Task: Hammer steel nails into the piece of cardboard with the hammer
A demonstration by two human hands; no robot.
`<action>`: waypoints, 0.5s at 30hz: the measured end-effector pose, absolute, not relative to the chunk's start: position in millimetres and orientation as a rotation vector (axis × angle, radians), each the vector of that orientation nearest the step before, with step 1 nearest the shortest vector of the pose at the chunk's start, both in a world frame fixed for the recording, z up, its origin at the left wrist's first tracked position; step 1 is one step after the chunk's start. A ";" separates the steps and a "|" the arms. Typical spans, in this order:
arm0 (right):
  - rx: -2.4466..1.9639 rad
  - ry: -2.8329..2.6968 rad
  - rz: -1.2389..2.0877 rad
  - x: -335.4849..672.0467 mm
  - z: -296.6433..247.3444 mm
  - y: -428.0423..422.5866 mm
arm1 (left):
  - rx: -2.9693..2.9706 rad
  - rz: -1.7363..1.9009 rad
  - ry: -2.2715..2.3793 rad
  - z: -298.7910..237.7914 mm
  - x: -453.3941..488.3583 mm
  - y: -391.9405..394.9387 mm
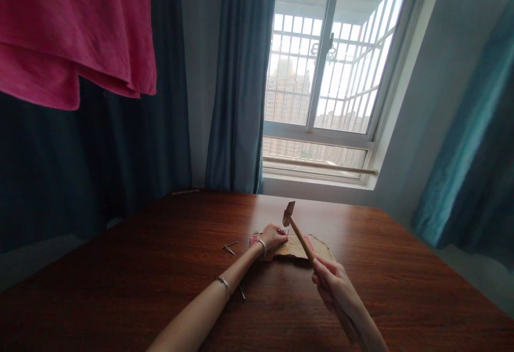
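Note:
My right hand (331,282) is wrapped round the wooden handle of a hammer (301,237). The hammer's head is raised in the air just above and beyond my left fingers. With its fingertips, my left hand (273,236) pinches a thin upright piece that looks like a nail (287,231); the fingers hide most of it. Beneath that hand lies a torn piece of brown cardboard (297,247), dotted with many small marks or holes and with pink patches. The left hand covers part of its left side.
Loose thin metal pieces like nails (231,247) lie left of the cardboard, and another metal piece (242,293) lies beside my left forearm. The brown wooden table (132,282) ends below a barred window (321,73). A pink cloth (76,36) hangs at upper left, before blue curtains (241,84).

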State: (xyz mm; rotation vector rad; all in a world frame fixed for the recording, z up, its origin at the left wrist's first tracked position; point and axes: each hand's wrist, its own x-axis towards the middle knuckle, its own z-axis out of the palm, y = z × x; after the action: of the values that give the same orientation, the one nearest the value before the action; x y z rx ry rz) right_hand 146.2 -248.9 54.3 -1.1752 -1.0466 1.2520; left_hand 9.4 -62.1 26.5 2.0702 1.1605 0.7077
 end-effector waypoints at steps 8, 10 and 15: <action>-1.197 -1.078 1.242 144.4 55.9 -250.5 | 2.046 0.687 1.195 45.7 5.6 -75.5; -1.192 -1.060 1.254 145.1 55.9 -250.6 | 2.053 0.683 1.192 44.7 5.8 -74.9; -1.205 -1.077 1.260 147.9 52.8 -250.0 | 2.064 0.687 1.203 36.5 7.3 -69.4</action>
State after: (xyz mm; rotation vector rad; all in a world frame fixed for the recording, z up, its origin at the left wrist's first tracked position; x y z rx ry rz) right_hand 147.9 -250.0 52.8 -1.2046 -1.0770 1.2602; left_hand 7.3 -69.4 36.5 2.0639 1.2030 0.6869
